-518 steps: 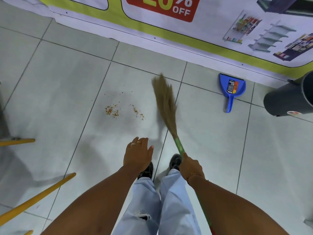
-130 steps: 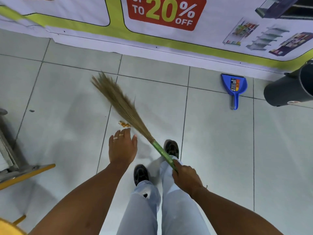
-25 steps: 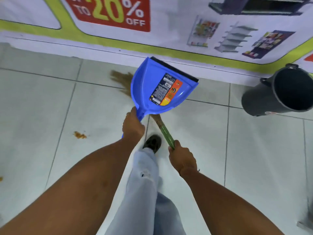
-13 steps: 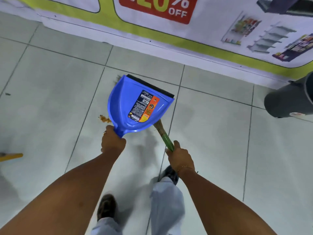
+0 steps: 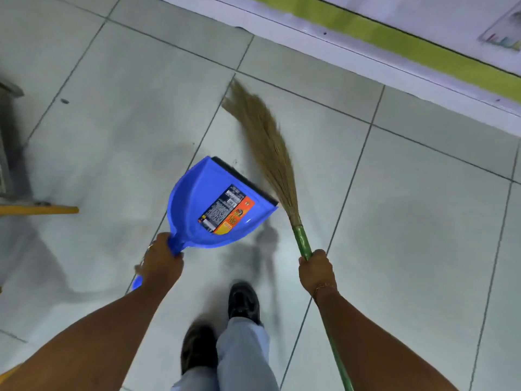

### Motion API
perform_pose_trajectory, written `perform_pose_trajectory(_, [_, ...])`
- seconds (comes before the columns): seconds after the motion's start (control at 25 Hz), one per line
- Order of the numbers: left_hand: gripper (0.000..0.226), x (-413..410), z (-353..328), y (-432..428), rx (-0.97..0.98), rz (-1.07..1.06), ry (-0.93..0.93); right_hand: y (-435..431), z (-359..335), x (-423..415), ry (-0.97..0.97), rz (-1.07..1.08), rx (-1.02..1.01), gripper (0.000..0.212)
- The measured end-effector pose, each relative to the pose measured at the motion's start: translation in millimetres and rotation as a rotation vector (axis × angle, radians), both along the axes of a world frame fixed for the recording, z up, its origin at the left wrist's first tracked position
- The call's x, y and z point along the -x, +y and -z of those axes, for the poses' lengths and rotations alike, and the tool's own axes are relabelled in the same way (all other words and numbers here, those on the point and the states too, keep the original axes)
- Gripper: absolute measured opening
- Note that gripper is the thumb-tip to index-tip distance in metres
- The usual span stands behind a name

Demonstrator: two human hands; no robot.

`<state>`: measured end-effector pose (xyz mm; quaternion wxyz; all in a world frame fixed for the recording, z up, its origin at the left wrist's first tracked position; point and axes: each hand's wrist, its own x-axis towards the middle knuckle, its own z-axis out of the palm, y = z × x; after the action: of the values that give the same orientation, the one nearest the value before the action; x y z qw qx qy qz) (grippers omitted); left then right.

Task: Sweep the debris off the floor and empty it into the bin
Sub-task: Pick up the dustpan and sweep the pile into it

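Note:
My left hand [image 5: 161,263] grips the handle of a blue dustpan [image 5: 217,204] with a printed label inside; the pan is held above the floor, its black lip pointing up and right. My right hand [image 5: 317,270] is closed around the green handle of a straw broom [image 5: 267,148], whose bristles reach forward onto the tiles just right of the pan. The debris pile and the bin are out of view; the pan may be covering the debris.
Grey floor tiles [image 5: 417,221] spread all around. A wall banner with a green stripe [image 5: 394,32] runs along the top right. A yellow bar [image 5: 39,210] and a grey metal frame [image 5: 8,142] stand at the left. My feet [image 5: 242,303] are below the pan.
The view has tilted down and left, so the bin has left the frame. The dustpan has dropped lower and tilted right, and the broom has swung out from behind it to its right side.

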<state>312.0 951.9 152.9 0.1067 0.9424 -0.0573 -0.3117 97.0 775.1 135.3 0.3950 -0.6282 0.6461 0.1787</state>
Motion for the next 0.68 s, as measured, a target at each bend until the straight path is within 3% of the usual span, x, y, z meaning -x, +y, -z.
perform_pose_trajectory(0.2, [0.030,-24.4,88.1,50.3,-0.144,-0.118,0.036,12.7,73.9,6.9,0.002,-0.014,0.046,0.026])
perform_pose_trajectory(0.36, [0.034,-48.9,159.1,61.7,-0.121,-0.132,0.007,21.3,139.5,4.3,0.065,-0.070,0.053,0.043])
perform_pose_trajectory(0.52, [0.054,-74.2,224.7,57.8,-0.054,-0.067,-0.022,23.1,199.5,13.0,-0.031,-0.048,0.128,0.034])
perform_pose_trajectory(0.68, [0.068,-90.3,257.1,61.5,-0.051,0.013,-0.036,39.3,221.6,16.8,-0.003,-0.092,0.177,0.044])
